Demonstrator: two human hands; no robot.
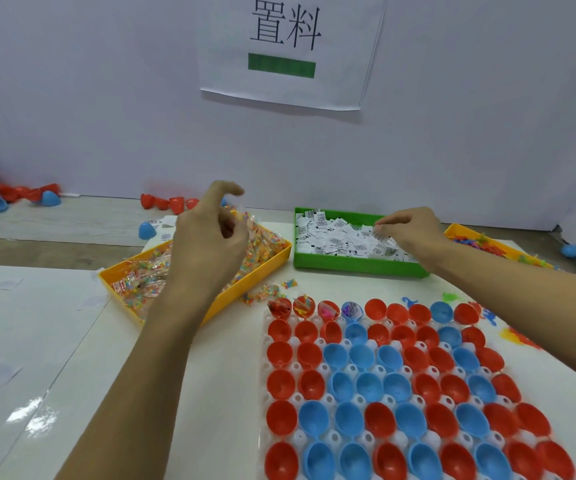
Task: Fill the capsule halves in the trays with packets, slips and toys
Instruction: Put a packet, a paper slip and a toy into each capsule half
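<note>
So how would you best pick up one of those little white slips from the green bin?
Pinch a raised corner from above. The slips lie loose, flat and overlapping in the green bin, so edges stick up, and the right hand pinches one that way with its fingertips.

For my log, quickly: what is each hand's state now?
Left hand: pinches a clear candy packet.
Right hand: pinches a white slip.

Glossy plastic capsule halves (397,386); paper slips (335,237); shiny tabletop (37,341).
</note>
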